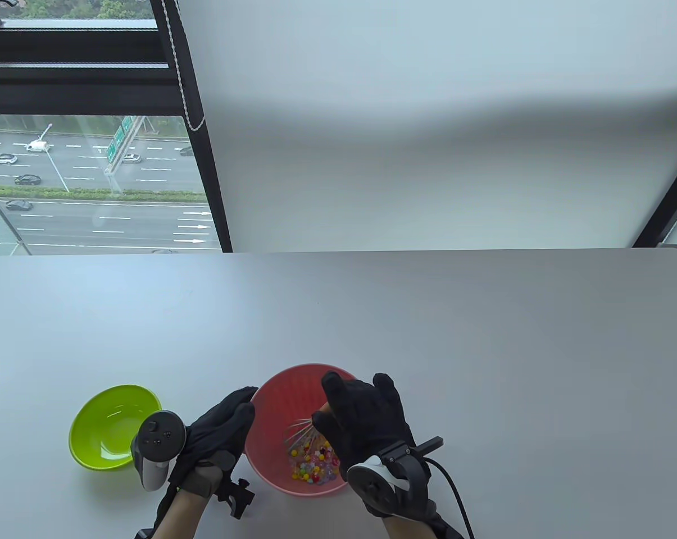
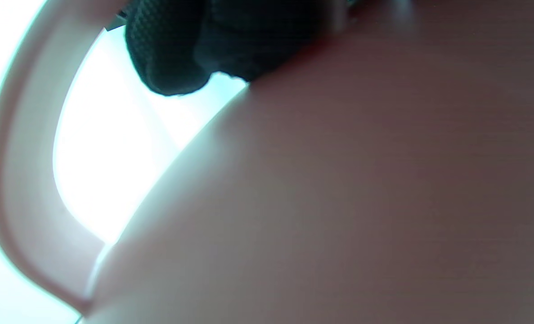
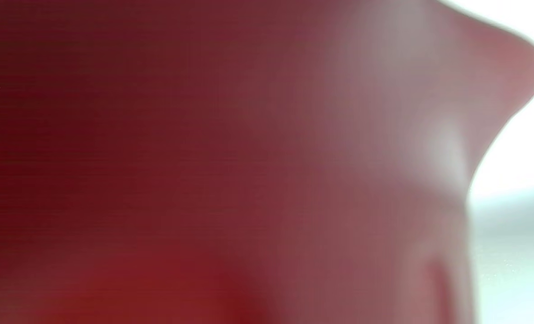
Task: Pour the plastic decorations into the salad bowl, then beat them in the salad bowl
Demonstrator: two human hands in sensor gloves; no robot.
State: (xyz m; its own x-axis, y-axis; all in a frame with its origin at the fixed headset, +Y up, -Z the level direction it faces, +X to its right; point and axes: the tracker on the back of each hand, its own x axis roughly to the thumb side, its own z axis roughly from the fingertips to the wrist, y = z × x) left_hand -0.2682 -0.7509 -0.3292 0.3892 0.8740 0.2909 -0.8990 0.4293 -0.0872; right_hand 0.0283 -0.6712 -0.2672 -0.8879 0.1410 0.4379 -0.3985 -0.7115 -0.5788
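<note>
A pink-red salad bowl (image 1: 293, 375) stands near the table's front edge. Several small colourful plastic decorations (image 1: 311, 470) lie in its bottom. A wire whisk (image 1: 300, 433) reaches down among them, and my right hand (image 1: 363, 421) grips its handle from above the bowl's right half. My left hand (image 1: 223, 426) rests with straight fingers against the bowl's left outer wall. The left wrist view shows a gloved fingertip (image 2: 168, 58) on the bowl's wall (image 2: 338, 202). The right wrist view is filled by the blurred red bowl (image 3: 204, 157).
An empty lime-green bowl (image 1: 91, 410) sits left of my left hand, close to it. The grey table (image 1: 428, 337) stretches far beyond and to the right of the bowls. A window and a blind lie behind its far edge.
</note>
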